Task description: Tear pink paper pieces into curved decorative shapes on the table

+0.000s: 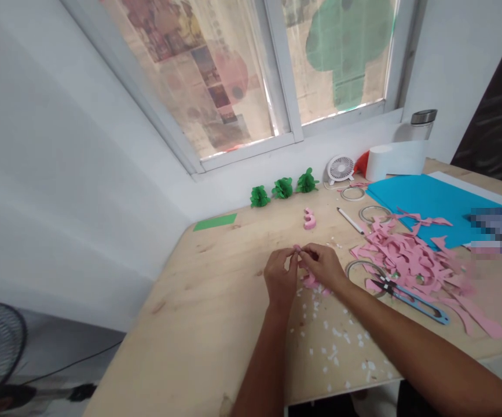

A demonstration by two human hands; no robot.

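My left hand [281,275] and my right hand [322,265] meet over the wooden table, fingertips pinched together on a small pink piece [297,249]. Its shape is mostly hidden by the fingers. Just below the fingers, more pink pieces [310,280] lie on the table, partly covered by my right hand. Beyond my hands a curled pink piece [309,219] rests on the tabletop. Small white scraps [335,333] are scattered near my forearms. To the right of my right hand, blue-handled snips [420,302] lie beside a heap of pink scraps [407,255].
Three green paper shapes [282,188] line the table [181,324] along the wall. A green strip [215,222] lies at the back left. Toward the right are a small white fan [341,169], a pen [350,220], tape rings [375,215], blue sheets [442,202] and a bottle [422,124].
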